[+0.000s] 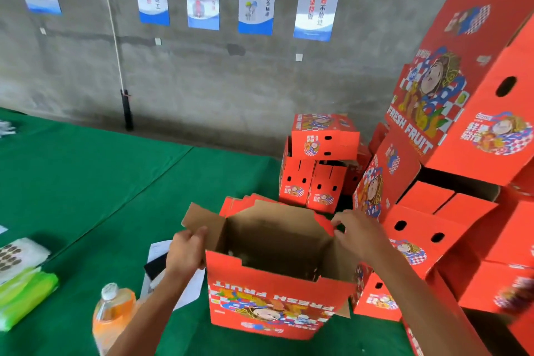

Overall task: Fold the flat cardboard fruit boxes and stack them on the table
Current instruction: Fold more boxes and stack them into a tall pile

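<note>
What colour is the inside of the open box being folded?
Plain brown cardboard inside the open box; the outside is red. Head view shows it.

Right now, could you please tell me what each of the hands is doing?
Left hand: grips the left flap of the open box.
Right hand: pinches the box's right top edge.
</note>
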{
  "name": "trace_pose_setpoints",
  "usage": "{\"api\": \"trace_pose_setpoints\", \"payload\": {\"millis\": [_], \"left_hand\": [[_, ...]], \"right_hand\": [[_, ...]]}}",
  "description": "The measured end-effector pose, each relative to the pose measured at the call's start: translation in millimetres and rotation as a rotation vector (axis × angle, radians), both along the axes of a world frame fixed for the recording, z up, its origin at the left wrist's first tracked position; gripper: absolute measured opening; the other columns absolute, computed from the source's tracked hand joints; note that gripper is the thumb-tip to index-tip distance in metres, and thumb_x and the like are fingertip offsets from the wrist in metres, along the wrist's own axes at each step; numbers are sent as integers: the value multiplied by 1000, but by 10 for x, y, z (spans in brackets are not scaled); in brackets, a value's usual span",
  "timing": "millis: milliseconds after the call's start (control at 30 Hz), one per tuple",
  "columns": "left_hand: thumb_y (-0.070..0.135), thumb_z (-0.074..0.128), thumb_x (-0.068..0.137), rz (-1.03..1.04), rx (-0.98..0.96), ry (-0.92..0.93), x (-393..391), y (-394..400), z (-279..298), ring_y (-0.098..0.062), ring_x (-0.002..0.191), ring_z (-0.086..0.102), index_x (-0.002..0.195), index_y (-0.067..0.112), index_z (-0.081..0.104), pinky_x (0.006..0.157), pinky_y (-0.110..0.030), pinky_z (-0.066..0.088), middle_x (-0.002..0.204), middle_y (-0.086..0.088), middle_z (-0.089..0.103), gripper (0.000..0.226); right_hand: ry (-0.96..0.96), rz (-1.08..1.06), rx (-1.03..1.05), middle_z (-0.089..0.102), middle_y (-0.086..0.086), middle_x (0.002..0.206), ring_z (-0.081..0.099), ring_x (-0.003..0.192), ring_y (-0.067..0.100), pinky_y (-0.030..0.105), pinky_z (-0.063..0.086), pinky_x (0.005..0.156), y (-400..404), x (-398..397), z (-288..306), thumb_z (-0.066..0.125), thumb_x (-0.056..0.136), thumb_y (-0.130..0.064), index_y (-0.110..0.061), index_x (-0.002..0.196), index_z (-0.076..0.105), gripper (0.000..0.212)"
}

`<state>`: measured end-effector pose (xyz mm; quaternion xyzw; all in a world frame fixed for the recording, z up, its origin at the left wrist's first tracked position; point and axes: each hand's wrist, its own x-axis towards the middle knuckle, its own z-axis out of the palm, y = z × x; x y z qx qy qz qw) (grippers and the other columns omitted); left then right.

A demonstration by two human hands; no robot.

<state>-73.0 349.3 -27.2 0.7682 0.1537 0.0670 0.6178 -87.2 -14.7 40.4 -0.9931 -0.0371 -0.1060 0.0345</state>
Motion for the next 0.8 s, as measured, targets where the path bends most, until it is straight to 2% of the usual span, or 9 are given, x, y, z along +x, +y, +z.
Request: {"api": "trace_pose_setpoints", "payload": {"millis": [167,233,333,433,500,567,633,700,800], "left_hand": [[36,42,75,170,40,-137,59,-99,27,-35,68,52,76,-6,55,63,-43,40,73,-22,61,44],[33,44,80,179,60,-128,129,-119,4,-34,67,50,75,-4,53,60,-39,35,73,-21,60,38],[31,42,74,207,53,-111,264,-114,-30,-31,67,48,77,-6,54,61,-39,36,75,-20,59,39],[28,38,65,262,8,-90,364,-111,-38,-31,68,45,73,-1,51,63,-39,35,72,-16,54,33],[27,38,63,288,-66,-79,407,-150,-4,-28,67,42,68,6,47,63,-38,33,67,-11,49,24],[26,41,68,314,-178,-79,491,-166,26,-26,68,37,66,4,46,60,-39,29,64,-7,44,23],[15,48,86,372,-323,-28,620,-163,13,-27,77,39,78,-4,52,62,-39,28,71,-11,48,20],[3,49,93,373,-339,-3,704,-189,-25,-29,79,47,92,-4,60,58,-36,34,80,-14,56,12],[10,50,95,253,-123,-175,679,-302,-147,-35,94,62,110,1,64,69,-27,46,94,-9,69,23]], "right_hand": [[-161,309,-15,58,-17,80,54,95,9,38,26,121,-48,-135,-161,60,68,0,-20,70,52,21],[-172,332,23,67,-16,98,53,115,5,34,1,129,-109,-162,-271,52,75,-8,-20,80,60,16],[-160,265,265,57,-18,127,16,131,-32,8,-17,115,-131,-205,-392,24,104,-32,-20,123,70,52],[-185,205,490,47,-26,132,2,123,-42,-2,-15,106,-67,-214,-528,15,106,-55,-18,132,67,69],[-180,133,593,55,-18,137,20,131,-30,14,-3,121,18,-204,-610,5,98,-74,-21,132,66,88],[-181,73,648,59,-27,129,41,127,-13,38,23,120,116,-155,-660,5,94,-82,-45,123,64,75],[-213,42,548,61,-35,112,48,114,-10,39,35,108,226,-84,-667,25,96,-81,-54,103,66,50],[-220,-19,479,61,-24,129,49,124,0,37,39,112,332,-26,-741,49,93,-75,-40,124,67,50],[-264,-160,474,31,1,165,24,154,18,36,26,124,522,53,-837,69,93,-53,-23,156,34,79]]}}
